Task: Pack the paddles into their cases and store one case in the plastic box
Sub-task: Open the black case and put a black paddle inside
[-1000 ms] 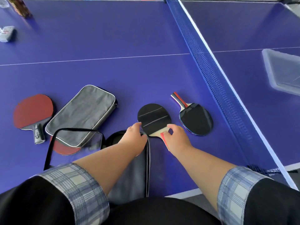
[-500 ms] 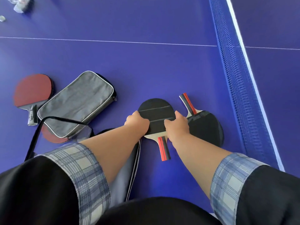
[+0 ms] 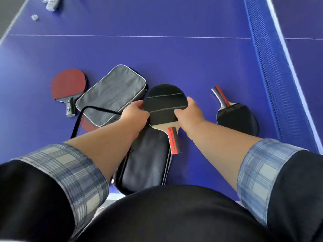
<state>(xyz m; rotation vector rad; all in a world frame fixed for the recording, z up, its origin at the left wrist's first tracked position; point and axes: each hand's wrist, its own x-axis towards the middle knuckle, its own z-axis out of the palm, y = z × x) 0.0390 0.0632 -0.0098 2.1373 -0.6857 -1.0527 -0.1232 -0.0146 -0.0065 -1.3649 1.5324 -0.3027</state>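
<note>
Head view: a black-faced paddle (image 3: 165, 103) is gripped at its blade edges by the left hand (image 3: 134, 113) and the right hand (image 3: 189, 113), its red-striped handle pointing toward the person — it is held over the mouth of the dark case (image 3: 145, 163) on the blue tabletop (image 3: 157, 58). A grey case (image 3: 111, 95) lies to the left, a second black paddle (image 3: 236, 117) to the right

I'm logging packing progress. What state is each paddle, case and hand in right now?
Black paddle: gripped by both hands over the dark case, not inside.
Dark case: flat on table, under that paddle.
Grey case: lying flat.
Red paddle: loose on table.
Second black paddle: loose on table.
Left hand: grip on blade edge.
Right hand: grip on blade edge.
</note>
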